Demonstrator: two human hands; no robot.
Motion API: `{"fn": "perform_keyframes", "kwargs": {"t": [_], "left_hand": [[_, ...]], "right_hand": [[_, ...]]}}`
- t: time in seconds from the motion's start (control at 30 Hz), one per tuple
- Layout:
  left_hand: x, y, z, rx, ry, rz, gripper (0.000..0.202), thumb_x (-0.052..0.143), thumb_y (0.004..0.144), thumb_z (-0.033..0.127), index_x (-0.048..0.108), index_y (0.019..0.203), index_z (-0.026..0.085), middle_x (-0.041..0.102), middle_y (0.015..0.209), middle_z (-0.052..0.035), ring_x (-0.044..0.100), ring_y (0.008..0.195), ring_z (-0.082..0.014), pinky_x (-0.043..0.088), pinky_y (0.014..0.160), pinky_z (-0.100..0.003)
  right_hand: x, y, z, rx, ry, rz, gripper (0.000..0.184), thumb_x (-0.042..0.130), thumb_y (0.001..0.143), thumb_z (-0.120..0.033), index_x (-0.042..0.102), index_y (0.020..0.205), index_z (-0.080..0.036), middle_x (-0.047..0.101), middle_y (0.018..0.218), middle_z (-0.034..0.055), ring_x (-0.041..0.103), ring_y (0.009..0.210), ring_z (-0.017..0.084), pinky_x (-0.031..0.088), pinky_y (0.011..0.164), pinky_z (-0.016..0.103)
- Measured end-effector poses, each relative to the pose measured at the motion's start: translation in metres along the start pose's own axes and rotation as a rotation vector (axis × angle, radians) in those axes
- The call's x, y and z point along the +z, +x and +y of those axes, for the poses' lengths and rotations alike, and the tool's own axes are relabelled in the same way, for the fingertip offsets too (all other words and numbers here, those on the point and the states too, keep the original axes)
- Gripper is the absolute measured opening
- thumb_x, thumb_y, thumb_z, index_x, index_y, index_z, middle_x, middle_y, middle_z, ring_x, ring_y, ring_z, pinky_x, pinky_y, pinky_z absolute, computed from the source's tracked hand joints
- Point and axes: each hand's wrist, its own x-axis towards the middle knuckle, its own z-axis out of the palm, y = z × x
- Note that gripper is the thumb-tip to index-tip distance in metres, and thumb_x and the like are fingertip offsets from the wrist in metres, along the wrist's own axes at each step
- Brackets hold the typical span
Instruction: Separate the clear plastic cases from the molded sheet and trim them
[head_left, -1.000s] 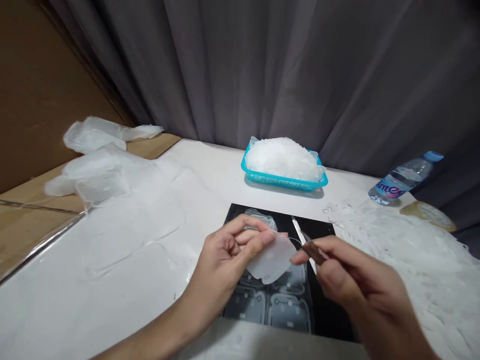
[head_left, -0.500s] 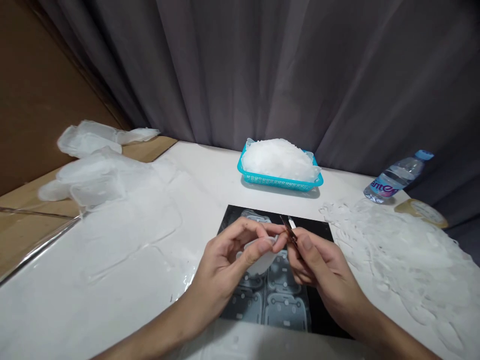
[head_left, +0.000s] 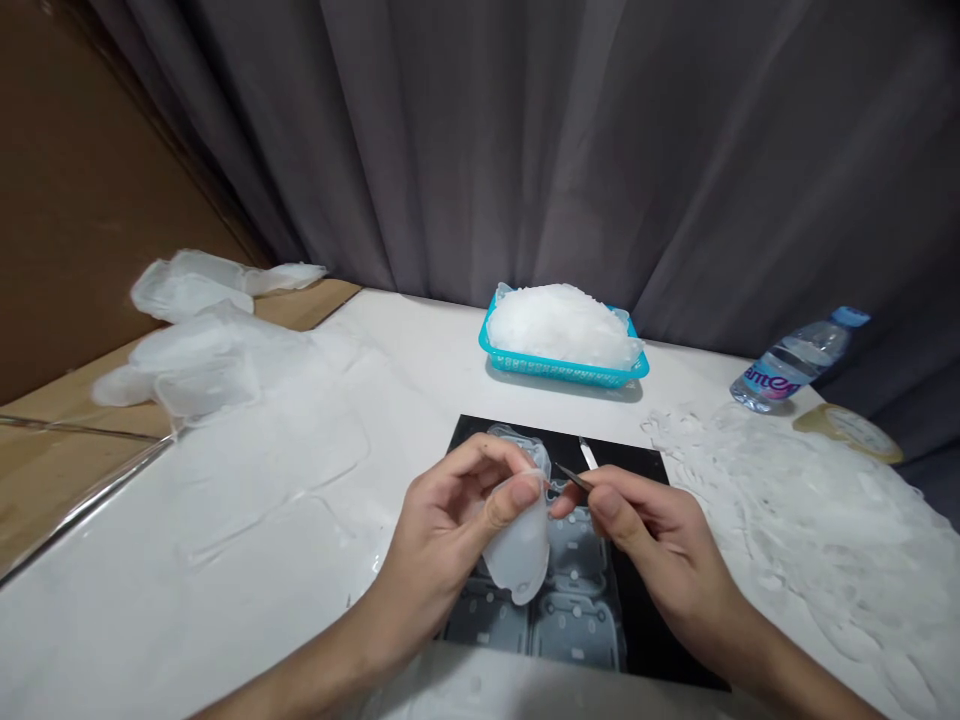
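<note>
My left hand [head_left: 465, 520] pinches a translucent, milky moulded piece [head_left: 519, 550] with rounded corners, its thumb at the upper edge. The piece hangs upright over a black board [head_left: 645, 620]. In my right hand [head_left: 652, 530] are dark, fine-pointed tweezers [head_left: 576, 478], gripped between thumb and fingers. Their tip points left and sits just beside the top edge of the piece; whether they touch cannot be made out. Below the hands, a clear moulded sheet [head_left: 576, 630] with several rounded-rectangle shapes lies on the board.
A slim white-handled tool [head_left: 587, 455] lies on the board's far part. Behind stands a blue basket [head_left: 562, 372] heaped with white pieces. Thin translucent scraps [head_left: 840, 520] spread at right, near a water bottle [head_left: 787, 365] and tape roll [head_left: 847, 432]. Translucent sheets [head_left: 202, 350] pile on cardboard at left.
The piece in my left hand has swung from tilted to hanging upright, showing more of its face. My right hand's tweezers have turned to point more to the left.
</note>
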Motion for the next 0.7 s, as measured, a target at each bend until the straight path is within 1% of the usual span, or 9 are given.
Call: {"fn": "perform_keyframes", "kwargs": {"t": [0.07, 0.2, 0.33, 0.4, 0.47, 0.7], "left_hand": [[-0.001, -0.001, 0.000, -0.018, -0.027, -0.011, 0.012, 0.074, 0.095, 0.032, 0.069, 0.089, 0.022, 0.065, 0.087, 0.0025, 0.061, 0.079, -0.0097, 0.048, 0.069, -0.017], [0.000, -0.003, 0.002, -0.060, -0.092, -0.038, 0.010, 0.073, 0.096, 0.030, 0.069, 0.092, 0.022, 0.066, 0.088, 0.0022, 0.065, 0.080, -0.0106, 0.050, 0.070, -0.018], [0.002, -0.004, 0.003, -0.079, -0.136, -0.074, 0.010, 0.073, 0.096, 0.030, 0.071, 0.092, 0.021, 0.069, 0.084, 0.0017, 0.064, 0.076, -0.0083, 0.049, 0.067, -0.013], [0.003, -0.004, 0.004, -0.082, -0.138, -0.065, 0.010, 0.075, 0.095, 0.030, 0.072, 0.091, 0.021, 0.069, 0.083, 0.0020, 0.062, 0.073, -0.0067, 0.047, 0.064, -0.011], [0.004, -0.004, 0.004, -0.082, -0.143, -0.053, 0.011, 0.076, 0.094, 0.030, 0.073, 0.090, 0.020, 0.069, 0.082, 0.0023, 0.061, 0.071, -0.0058, 0.046, 0.061, -0.010], [0.004, -0.003, 0.004, -0.092, -0.158, -0.050, 0.010, 0.076, 0.094, 0.030, 0.073, 0.091, 0.021, 0.070, 0.082, 0.0022, 0.061, 0.071, -0.0062, 0.046, 0.062, -0.010]], "right_hand": [[-0.001, 0.000, 0.002, -0.006, -0.016, -0.010, 0.029, 0.054, 0.106, -0.044, 0.077, 0.098, -0.028, 0.068, 0.086, -0.0033, 0.052, 0.071, 0.010, 0.042, 0.066, 0.019], [-0.001, -0.002, 0.006, -0.033, -0.032, -0.037, 0.025, 0.054, 0.106, -0.042, 0.076, 0.102, -0.029, 0.066, 0.083, -0.0031, 0.053, 0.069, 0.011, 0.042, 0.063, 0.021], [0.001, -0.002, 0.010, -0.075, -0.090, -0.021, 0.023, 0.056, 0.104, -0.040, 0.074, 0.098, -0.027, 0.058, 0.072, -0.0033, 0.055, 0.068, 0.012, 0.041, 0.060, 0.022], [0.001, -0.002, 0.011, -0.088, -0.128, 0.009, 0.022, 0.057, 0.104, -0.041, 0.073, 0.097, -0.027, 0.055, 0.070, -0.0032, 0.058, 0.071, 0.013, 0.040, 0.059, 0.022], [0.001, -0.003, 0.013, -0.101, -0.149, 0.029, 0.021, 0.056, 0.104, -0.041, 0.072, 0.100, -0.028, 0.055, 0.070, -0.0032, 0.061, 0.074, 0.014, 0.040, 0.058, 0.022], [0.002, -0.003, 0.013, -0.118, -0.178, 0.018, 0.022, 0.056, 0.104, -0.041, 0.073, 0.102, -0.028, 0.054, 0.069, -0.0034, 0.062, 0.074, 0.013, 0.039, 0.056, 0.021]]}}
